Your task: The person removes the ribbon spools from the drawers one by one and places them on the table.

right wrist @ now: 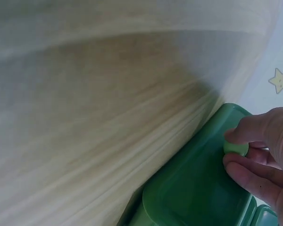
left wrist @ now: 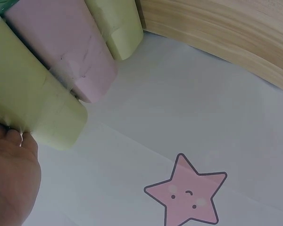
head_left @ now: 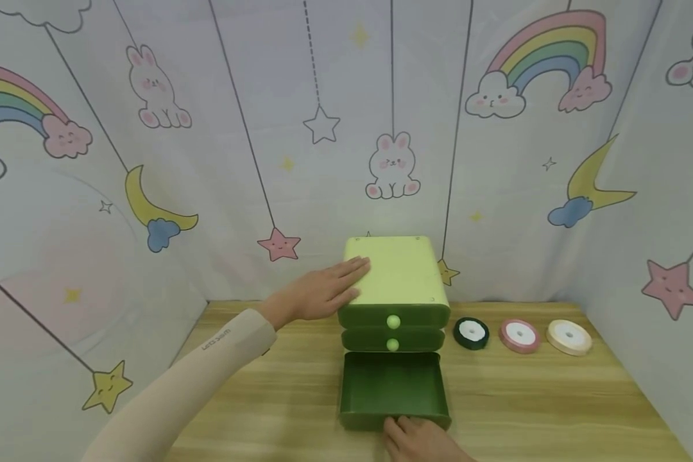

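A small drawer cabinet (head_left: 398, 273) with a pale yellow-green top stands on the table. Its upper two green drawers (head_left: 364, 317) are closed, while the bottom drawer (head_left: 393, 391) is pulled out and nothing shows inside. My left hand (head_left: 323, 292) rests on the cabinet's top left edge with straight fingers. In the left wrist view that hand (left wrist: 14, 172) lies against the yellow-green casing (left wrist: 42, 89), beside a pink section (left wrist: 75, 52). My right hand (head_left: 418, 439) is at the bottom drawer's front. There, in the right wrist view, thumb and fingers pinch the round light-green drawer knob (right wrist: 236, 148).
Right of the cabinet, three ribbon rolls lie in a row on the wooden table (head_left: 525, 398): dark green (head_left: 472, 332), pink (head_left: 520, 335) and cream (head_left: 569, 337). A printed cloth backdrop (head_left: 323, 179) rises behind the table and along both sides.
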`<state>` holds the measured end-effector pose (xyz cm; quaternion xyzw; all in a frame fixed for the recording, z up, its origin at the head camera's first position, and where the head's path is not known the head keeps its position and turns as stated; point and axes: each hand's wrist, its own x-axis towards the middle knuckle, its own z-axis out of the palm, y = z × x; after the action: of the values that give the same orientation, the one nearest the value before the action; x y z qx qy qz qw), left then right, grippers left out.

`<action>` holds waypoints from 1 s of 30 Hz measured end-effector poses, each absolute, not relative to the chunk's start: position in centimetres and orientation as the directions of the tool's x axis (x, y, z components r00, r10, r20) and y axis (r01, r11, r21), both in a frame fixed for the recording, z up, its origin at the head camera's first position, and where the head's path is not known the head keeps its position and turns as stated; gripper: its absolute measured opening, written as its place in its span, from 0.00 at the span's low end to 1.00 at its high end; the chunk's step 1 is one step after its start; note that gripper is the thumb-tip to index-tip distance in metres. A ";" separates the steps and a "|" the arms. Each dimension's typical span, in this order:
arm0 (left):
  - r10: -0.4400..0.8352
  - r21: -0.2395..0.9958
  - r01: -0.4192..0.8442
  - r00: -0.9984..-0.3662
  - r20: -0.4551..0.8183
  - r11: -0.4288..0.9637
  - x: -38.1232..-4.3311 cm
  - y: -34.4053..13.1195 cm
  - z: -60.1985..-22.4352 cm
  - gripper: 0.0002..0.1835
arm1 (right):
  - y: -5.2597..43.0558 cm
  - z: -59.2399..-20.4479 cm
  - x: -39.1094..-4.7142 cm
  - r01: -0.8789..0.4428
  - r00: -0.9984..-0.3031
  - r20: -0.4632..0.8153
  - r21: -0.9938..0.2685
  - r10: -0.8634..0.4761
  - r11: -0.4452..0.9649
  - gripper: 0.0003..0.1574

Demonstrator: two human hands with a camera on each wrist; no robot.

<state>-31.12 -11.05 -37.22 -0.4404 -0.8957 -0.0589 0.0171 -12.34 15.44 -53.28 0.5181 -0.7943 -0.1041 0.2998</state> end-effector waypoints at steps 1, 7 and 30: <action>0.787 0.091 0.791 -0.611 0.085 0.605 -31.1 -11.0 -37.2 0.35 | 15.5 -53.3 -12.4 -0.758 -0.291 0.370 0.473 -0.882 0.448 0.35; 0.788 0.089 0.793 -0.609 0.090 0.603 -31.3 -11.0 -37.1 0.36 | 15.7 -53.0 -13.2 -0.744 -0.259 0.408 0.494 -0.875 0.451 0.27; 0.787 0.103 0.790 -0.613 0.077 0.605 -31.0 -11.0 -37.0 0.36 | 15.6 -53.0 -18.6 -0.638 -0.442 0.465 0.439 -0.768 0.633 0.13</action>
<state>-30.97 -11.04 -36.97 -0.4400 -0.8957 -0.0632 0.0119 -18.64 15.59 -53.04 0.4167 -0.8431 -0.0999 0.3249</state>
